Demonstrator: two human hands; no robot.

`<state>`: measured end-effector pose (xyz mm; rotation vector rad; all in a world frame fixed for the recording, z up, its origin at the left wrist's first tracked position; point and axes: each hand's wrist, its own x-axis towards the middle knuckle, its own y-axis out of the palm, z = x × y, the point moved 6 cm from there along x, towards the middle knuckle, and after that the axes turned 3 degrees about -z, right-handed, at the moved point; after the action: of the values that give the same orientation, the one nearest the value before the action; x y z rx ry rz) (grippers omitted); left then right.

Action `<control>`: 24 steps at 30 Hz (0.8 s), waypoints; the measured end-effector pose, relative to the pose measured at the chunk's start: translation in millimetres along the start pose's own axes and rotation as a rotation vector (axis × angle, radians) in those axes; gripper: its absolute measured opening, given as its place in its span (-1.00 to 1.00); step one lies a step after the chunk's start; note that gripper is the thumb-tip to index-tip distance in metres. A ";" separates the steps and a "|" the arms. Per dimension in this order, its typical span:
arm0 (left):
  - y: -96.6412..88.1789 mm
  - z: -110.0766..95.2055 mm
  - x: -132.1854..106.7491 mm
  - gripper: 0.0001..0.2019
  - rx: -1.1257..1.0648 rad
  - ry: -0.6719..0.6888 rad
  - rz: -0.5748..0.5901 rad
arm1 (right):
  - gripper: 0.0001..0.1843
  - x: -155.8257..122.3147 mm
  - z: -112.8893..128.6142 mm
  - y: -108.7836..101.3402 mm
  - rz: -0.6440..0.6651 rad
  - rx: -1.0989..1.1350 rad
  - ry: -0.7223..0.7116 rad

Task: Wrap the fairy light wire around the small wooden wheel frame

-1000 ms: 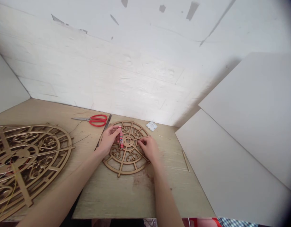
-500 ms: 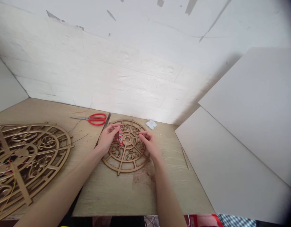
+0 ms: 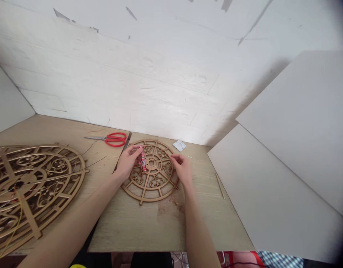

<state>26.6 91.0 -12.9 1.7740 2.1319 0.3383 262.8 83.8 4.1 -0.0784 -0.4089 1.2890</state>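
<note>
Here, just below frame centre, your left hand point(image 3: 128, 162) grips a red tube point(image 3: 143, 160), partly hiding the openwork wheel point(image 3: 151, 168).
You cannot tell whether your right hand's point(image 3: 184, 167) fingers grasp anything; the frame's left edge crops the larger wheel point(image 3: 30, 178).

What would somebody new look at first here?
Probably the bright red-handled scissors, lying open-handled near the pale wall. Then the red tube in the left hand, above the round gold-brown lattice in the middle. Similar latticework runs off the picture's left edge.
</note>
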 end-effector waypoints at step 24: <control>1.8 -0.4 -0.6 -0.51 -0.008 -0.006 0.007 | -0.54 -4.8 14.8 -0.4 -0.040 0.007 -0.058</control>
<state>28.2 90.8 -11.8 1.7758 2.1181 0.3422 257.1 76.6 16.8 -0.0267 -0.4533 1.2551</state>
